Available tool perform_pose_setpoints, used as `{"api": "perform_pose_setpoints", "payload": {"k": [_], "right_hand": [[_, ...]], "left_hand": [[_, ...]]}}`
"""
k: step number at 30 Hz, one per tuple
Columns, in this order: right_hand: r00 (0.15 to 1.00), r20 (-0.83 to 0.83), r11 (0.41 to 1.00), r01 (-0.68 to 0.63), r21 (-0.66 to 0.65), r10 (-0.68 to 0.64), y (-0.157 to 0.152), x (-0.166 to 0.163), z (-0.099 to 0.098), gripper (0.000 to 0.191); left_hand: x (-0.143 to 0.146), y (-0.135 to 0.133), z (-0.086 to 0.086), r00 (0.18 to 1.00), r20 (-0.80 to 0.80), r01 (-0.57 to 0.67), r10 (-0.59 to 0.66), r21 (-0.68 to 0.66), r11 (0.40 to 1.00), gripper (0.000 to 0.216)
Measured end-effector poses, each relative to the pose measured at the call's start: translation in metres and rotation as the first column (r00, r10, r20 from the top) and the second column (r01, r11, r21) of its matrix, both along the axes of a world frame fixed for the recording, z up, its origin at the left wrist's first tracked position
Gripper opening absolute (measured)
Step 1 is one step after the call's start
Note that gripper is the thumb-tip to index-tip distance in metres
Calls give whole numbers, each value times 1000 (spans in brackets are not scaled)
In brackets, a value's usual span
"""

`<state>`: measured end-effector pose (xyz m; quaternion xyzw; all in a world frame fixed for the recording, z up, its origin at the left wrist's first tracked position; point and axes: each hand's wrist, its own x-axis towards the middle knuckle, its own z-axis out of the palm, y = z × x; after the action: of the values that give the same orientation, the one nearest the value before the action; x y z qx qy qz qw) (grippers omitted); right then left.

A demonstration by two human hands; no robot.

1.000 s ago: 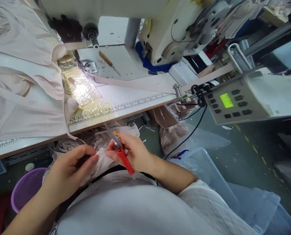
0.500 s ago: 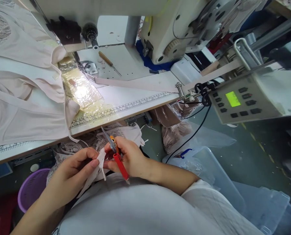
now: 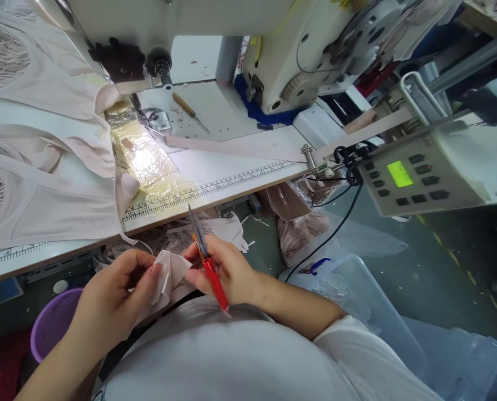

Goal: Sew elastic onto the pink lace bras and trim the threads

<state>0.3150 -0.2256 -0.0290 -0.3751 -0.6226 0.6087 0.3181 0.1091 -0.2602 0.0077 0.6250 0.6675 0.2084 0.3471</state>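
Note:
My left hand pinches a piece of pale fabric between thumb and fingers, just above my lap. Close on its right, my right hand is closed around scissors with red on the handle, their blades pointing up and away from me. The thumb and fingertip of that hand also reach the fabric's right corner. Lace-trimmed pale garment pieces hang below the table edge behind my hands. Part of the scissor handle is hidden in my palm.
A sewing machine stands on the white table with a printed ruler. Pale garments cover its left side, and a screwdriver lies by the needle. A control box, purple basket and clear plastic bin surround my seat.
The fabric between my hands has been turned and spread wider, its thin strips out of sight. My right hand and the scissors have shifted slightly right.

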Motion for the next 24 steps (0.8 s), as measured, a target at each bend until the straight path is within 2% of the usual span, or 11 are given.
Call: {"api": "perform_pose_setpoints", "payload": {"k": [3, 5, 8, 12, 16, 19, 24], "right_hand": [[996, -66, 998, 58, 7, -57, -1, -8, 4, 61], [995, -34, 995, 94, 29, -93, 0, -14, 8, 69], [996, 42, 997, 76, -22, -75, 0, -20, 12, 59], [999, 43, 993, 26, -117, -21, 1, -14, 10, 46], [999, -27, 983, -30, -182, 26, 0, -4, 7, 43], [999, -35, 975, -39, -217, 32, 0, 0, 7, 43], [994, -95, 934, -79, -349, 49, 9, 1, 7, 43]], "left_hand": [[2, 1, 1, 994, -93, 67, -61, 66, 996, 23], [2, 2, 1, 984, -122, 142, -131, 80, 987, 25], [0, 5, 4, 973, -90, 219, -212, 72, 973, 26], [-10, 9, 6, 956, 30, 293, -292, -71, 953, 29], [-20, 11, 0, 948, 148, 307, -282, -185, 934, 36], [-19, 12, -3, 951, 164, 295, -263, -217, 931, 38], [-11, 15, -4, 949, 180, 303, -260, -278, 912, 43]]}}
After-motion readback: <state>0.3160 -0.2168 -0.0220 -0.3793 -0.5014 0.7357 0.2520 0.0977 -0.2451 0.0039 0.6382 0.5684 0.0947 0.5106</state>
